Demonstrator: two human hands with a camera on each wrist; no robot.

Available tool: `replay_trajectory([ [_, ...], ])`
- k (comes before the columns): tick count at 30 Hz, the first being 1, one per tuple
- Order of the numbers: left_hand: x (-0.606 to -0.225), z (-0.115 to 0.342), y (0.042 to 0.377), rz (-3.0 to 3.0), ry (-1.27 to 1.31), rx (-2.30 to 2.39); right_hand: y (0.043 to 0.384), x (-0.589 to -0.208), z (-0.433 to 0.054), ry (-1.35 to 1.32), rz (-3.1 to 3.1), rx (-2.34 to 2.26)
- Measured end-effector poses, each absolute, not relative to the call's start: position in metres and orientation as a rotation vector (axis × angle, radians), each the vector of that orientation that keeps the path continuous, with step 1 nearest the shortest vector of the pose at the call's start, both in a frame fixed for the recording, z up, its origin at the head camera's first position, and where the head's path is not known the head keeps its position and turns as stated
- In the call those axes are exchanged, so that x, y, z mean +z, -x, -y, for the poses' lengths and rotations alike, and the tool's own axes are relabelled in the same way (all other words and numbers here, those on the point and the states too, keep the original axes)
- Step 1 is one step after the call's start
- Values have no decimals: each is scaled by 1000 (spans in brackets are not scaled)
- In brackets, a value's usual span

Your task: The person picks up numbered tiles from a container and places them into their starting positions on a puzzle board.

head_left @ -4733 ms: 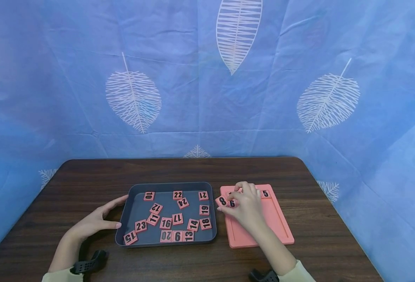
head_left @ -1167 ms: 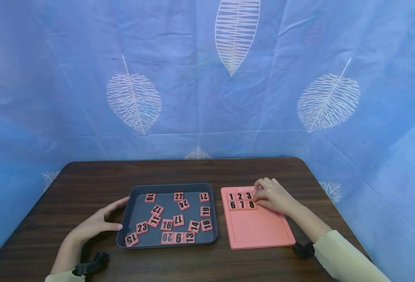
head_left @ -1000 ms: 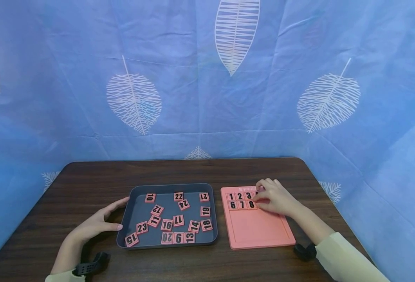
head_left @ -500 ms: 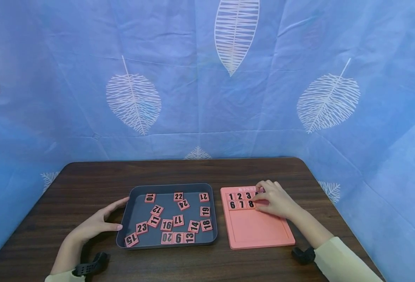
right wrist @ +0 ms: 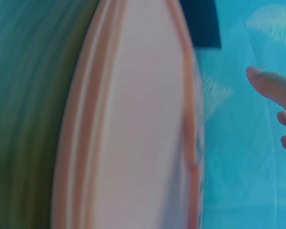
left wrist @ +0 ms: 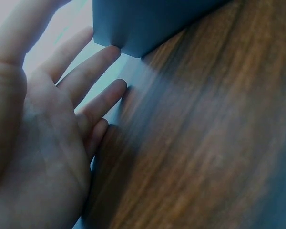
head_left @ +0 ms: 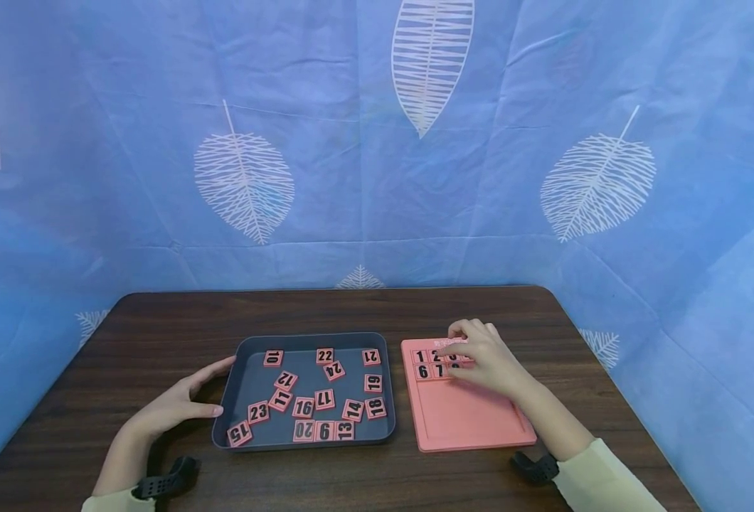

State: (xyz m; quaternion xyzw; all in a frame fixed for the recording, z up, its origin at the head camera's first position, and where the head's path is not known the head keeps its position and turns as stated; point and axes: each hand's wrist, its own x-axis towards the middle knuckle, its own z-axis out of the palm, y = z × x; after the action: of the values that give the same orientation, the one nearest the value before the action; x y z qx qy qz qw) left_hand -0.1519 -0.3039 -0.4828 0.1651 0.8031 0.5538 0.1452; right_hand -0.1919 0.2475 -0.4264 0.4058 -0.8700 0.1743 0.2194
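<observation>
In the head view my left hand [head_left: 175, 402] touches the left side of a dark grey tray [head_left: 252, 377] with fingers and thumb extended. The left wrist view shows that hand's fingers [left wrist: 93, 74] straight against the tray's side. My right hand [head_left: 484, 359] hovers over the upper part of a pink number-puzzle board [head_left: 463, 419], thumb and fingers apart, nothing visible between them. In the right wrist view its thumb [right wrist: 271, 86] points out beyond the blurred board. Tile 1 [head_left: 420, 357] and tile 6 [head_left: 423, 372] show at the board's left; the hand partly covers tiles farther right.
Several pink number tiles lie scattered in the tray, among them tile 22 [head_left: 324, 355], tile 23 [head_left: 258, 412] and tile 18 [head_left: 375, 407]. Tray and board stand side by side on a dark wooden table [head_left: 326, 480]. A blue leaf-patterned cloth [head_left: 326, 178] hangs behind.
Tile 8, pinched in my right hand in the oldest frame, now lies in the board's second row. The right hand went right to the tiles there, then moved left over the rows. The left hand stayed put.
</observation>
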Motion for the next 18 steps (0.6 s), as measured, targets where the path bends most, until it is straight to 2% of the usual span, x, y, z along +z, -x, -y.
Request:
replay_trajectory([
  [12, -484, 305, 154, -2315, -481, 1591, 168, -422, -178, -1183, 2415, 629],
  [18, -483, 305, 153, -2319, -476, 1589, 164, -424, -149, -1304, 2440, 631],
])
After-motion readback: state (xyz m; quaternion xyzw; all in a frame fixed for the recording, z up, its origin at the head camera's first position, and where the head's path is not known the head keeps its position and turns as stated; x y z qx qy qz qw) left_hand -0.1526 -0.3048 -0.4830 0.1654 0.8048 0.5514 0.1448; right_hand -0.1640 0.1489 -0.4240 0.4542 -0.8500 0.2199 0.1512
